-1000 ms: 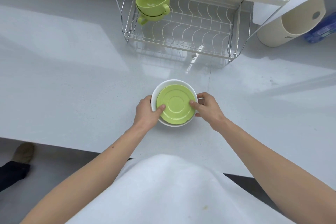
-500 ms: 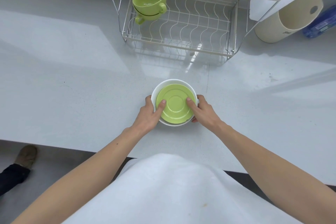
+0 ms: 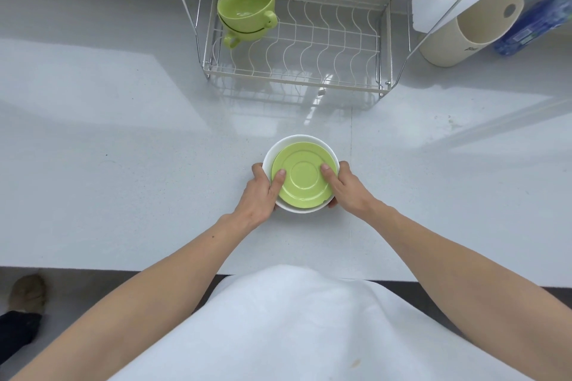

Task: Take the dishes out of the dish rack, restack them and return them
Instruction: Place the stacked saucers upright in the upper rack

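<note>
A white bowl (image 3: 272, 151) sits on the counter in front of me with a green saucer (image 3: 305, 178) lying inside it. My left hand (image 3: 263, 192) grips the bowl's left side, thumb pressed on the saucer. My right hand (image 3: 345, 187) grips the right side, thumb also on the saucer. Two green cups (image 3: 247, 14) are stacked at the left end of the lower shelf of the wire dish rack (image 3: 309, 83). The rest of that shelf is bare.
A cream cylinder (image 3: 464, 28) lies on its side to the right of the rack, with a blue packet (image 3: 532, 25) beyond it. The white counter (image 3: 108, 148) spreads to both sides. Someone's shoe (image 3: 28, 291) shows on the floor at lower left.
My hands have tightened on the bowl and saucer, thumbs further over the saucer. The bowl sits slightly nearer the rack in view; the camera has tilted a little.
</note>
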